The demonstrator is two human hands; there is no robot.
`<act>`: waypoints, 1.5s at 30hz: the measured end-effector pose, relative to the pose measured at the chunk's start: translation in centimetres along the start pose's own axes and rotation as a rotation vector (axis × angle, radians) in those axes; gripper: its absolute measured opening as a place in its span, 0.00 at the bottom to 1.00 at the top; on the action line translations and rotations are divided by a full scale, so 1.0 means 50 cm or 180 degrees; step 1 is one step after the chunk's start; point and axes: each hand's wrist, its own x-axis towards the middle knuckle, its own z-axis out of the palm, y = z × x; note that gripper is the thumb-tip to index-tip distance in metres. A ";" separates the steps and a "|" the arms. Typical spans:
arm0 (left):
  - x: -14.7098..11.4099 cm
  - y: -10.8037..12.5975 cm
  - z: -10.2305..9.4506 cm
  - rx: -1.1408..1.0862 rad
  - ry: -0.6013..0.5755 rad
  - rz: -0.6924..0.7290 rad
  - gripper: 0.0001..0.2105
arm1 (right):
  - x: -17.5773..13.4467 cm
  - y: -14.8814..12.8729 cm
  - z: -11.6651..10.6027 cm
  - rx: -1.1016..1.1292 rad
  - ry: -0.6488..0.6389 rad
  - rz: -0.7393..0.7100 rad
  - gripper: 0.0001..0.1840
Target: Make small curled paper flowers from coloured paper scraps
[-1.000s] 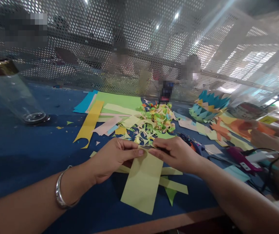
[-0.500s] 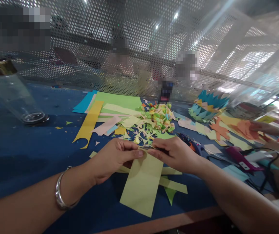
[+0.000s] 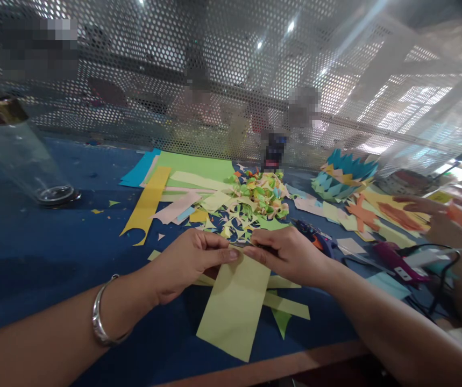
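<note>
A pale yellow-green paper strip [image 3: 234, 306] hangs toward me over the front of the table, its top edge between my two hands. My left hand [image 3: 198, 255], with a silver bangle on the wrist, pinches the upper left corner between thumb and fingers. At the upper right corner, my right hand [image 3: 285, 252] is closed with its thumb pressed against curled fingers. Whether anything else sits inside the right fingers is hidden. Narrow paper strips [image 3: 287, 305] and a green scrap [image 3: 281, 322] lie beneath and beside the held paper.
Beyond my hands lies a pile of paper cut-offs and curled pieces [image 3: 261, 193]. Coloured sheets [image 3: 198, 164] and a yellow strip [image 3: 150, 199] are left of it. A glass jar [image 3: 25, 156] stands far left. Rightward are a glue gun [image 3: 315, 236], a paper crown [image 3: 343, 174] and a co-worker's hand [image 3: 440, 220].
My hands and the pale strip have barely moved; its lower end shifted slightly left and down. At right, the co-worker's hand moved rightward with an orange paper piece.
</note>
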 end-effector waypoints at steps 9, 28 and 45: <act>0.002 0.001 -0.007 -0.0121 -0.0019 -0.0034 0.10 | 0.001 -0.002 0.003 -0.0010 0.0052 -0.0005 0.22; -0.002 0.029 -0.038 0.0149 0.0118 -0.0080 0.10 | 0.001 0.002 0.007 -0.0034 0.0108 0.0102 0.23; -0.002 0.052 -0.066 0.1772 0.0508 0.0576 0.15 | 0.002 0.007 0.007 0.0079 0.0105 0.0183 0.23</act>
